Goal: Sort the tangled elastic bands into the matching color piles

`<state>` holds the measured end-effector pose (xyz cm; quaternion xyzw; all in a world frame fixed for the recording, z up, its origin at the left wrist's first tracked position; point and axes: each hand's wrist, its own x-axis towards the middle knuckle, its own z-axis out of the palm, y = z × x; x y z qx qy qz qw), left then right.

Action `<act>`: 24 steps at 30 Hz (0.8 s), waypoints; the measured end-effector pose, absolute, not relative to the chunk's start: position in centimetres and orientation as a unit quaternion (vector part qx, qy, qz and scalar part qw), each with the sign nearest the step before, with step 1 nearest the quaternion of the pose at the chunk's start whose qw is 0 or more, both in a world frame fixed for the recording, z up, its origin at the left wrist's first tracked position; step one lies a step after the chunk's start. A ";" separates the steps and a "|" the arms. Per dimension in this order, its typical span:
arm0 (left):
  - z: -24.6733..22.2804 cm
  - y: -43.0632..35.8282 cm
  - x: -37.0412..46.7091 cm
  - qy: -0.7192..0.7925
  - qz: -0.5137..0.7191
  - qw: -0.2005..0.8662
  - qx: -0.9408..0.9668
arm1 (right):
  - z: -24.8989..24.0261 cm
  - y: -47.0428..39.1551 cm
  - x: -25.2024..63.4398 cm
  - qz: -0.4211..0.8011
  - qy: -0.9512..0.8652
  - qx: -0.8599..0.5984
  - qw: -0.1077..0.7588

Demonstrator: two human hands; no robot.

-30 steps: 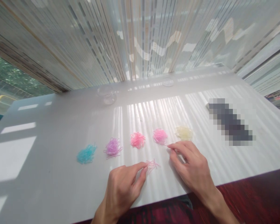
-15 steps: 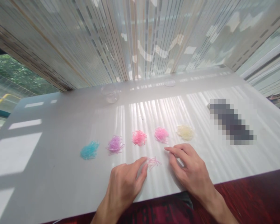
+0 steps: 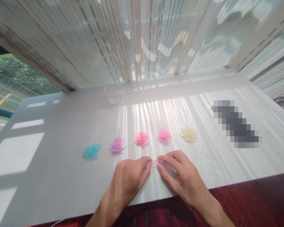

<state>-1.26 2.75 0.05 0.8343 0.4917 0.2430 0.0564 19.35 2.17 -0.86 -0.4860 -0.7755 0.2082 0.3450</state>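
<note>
Between my two hands lies a small loose bunch of pale pink rubber bands (image 3: 154,165) on the white table. My left hand (image 3: 132,175) pinches the left end of this bunch between thumb and forefinger. At its right end, my right hand (image 3: 182,173) has thumb and forefinger closed in on the bands. Beyond the hands, heaps of small bands run in a row: blue (image 3: 91,151), purple (image 3: 117,146), coral pink (image 3: 142,139), pink (image 3: 164,136) and pale yellow (image 3: 188,134). The fingertips partly cover the bunch.
A clear round container (image 3: 114,96) stands at the back of the table (image 3: 68,176), with a clear disc, perhaps its lid (image 3: 173,83), farther right. A blurred-out dark object (image 3: 236,124) lies on the right. Striped curtains hang behind the table's far edge.
My right hand has moved left and slightly down, from beside the pink heap to the small bunch. My left hand has stayed at the bunch, its thumb and forefinger closer together.
</note>
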 end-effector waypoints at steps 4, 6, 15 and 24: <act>0.2 2.5 -1.5 0.483 0.272 0.073 0.829 | -0.6 2.3 19.2 0.227 -0.773 -0.479 0.350; 0.2 2.3 -1.6 0.484 0.279 0.092 0.824 | -0.4 2.2 19.2 0.242 -0.773 -0.471 0.349; 0.1 1.7 -1.7 0.488 0.333 0.142 0.794 | 0.0 2.2 19.1 0.284 -0.748 -0.455 0.392; 0.2 1.4 -1.7 0.487 0.375 0.130 0.778 | 0.0 2.2 19.0 0.294 -0.747 -0.450 0.390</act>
